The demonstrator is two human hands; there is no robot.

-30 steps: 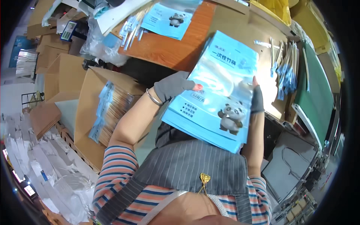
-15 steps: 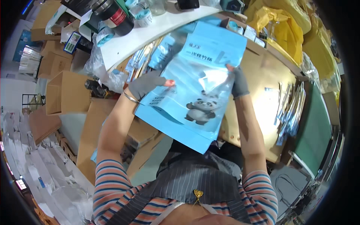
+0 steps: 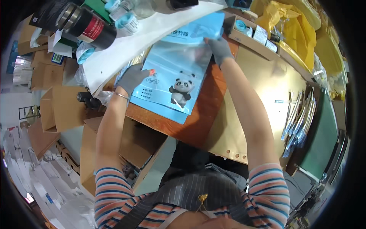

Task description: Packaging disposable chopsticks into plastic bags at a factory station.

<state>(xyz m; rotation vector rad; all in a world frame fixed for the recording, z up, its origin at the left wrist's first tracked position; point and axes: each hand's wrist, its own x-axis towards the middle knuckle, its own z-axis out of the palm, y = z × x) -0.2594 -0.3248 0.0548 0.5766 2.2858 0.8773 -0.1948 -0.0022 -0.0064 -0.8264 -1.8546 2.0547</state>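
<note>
Blue bags (image 3: 162, 86) beside white shelf (image 3: 114, 57) with dark flask (image 3: 103, 32)

The pouches (image 3: 162, 72) are light blue, printed with a grey, black and white panda (image 3: 181, 91); the gloves (image 3: 129, 79) are plain grey. Pink, blue and white stripes cover the sleeves (image 3: 113, 185), pale pinstripes the charcoal apron (image 3: 177, 191). The desk (image 3: 206, 103) is reddish brown, the sacks (image 3: 293, 34) yellow.

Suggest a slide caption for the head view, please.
Left hand and right hand, grey-gloved, holding blue panda-print pouches over a brown wooden tabletop.
</note>
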